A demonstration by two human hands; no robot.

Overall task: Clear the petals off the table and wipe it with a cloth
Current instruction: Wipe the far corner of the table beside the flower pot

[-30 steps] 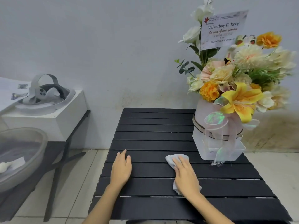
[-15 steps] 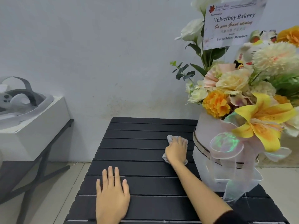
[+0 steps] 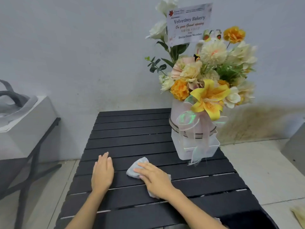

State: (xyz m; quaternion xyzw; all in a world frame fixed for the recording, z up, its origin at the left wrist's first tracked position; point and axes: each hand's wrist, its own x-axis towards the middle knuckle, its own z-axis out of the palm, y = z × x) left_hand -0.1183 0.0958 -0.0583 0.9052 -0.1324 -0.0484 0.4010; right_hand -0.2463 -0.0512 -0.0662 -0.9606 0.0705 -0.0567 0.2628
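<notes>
Two hands rested on the black slatted bench point(image 3: 132, 129) at this moment. Your left hand point(image 3: 102, 174) lay flat, palm down, fingers extended and held together, grasping nothing; it sat on the near-left part of the bench top. Your right hand point(image 3: 155, 177) lay just to the right of it, palm down, pressed onto a crumpled pale grey cloth point(image 3: 135, 167). The fingers of that hand were extended over the cloth rather than curled around it, so the cloth was pinned against the slats, not clenched. One portion of the cloth projected beyond the fingertips toward the far left; a smaller portion showed beneath the heel of the hand. The two hands were near each other but apart.

No loose petals could be made out on the visible bench surface.

A flower arrangement point(image 3: 208, 76) in a white box point(image 3: 194, 146) stood at the far-right of the bench, well apart from the cloth. A translucent ribbon point(image 3: 194, 126) hung down the front of the box, its frayed end touching the slats. A printed card point(image 3: 189, 23) reading "Velvetboy Bakery" stood upright among the upper blooms.

To the left, a white carton point(image 3: 28, 126) carrying a grey strapped headset point(image 3: 14, 100) sat on a separate dark stand point(image 3: 24, 176). Pale floor tiles point(image 3: 264, 171) surrounded the bench.
</notes>
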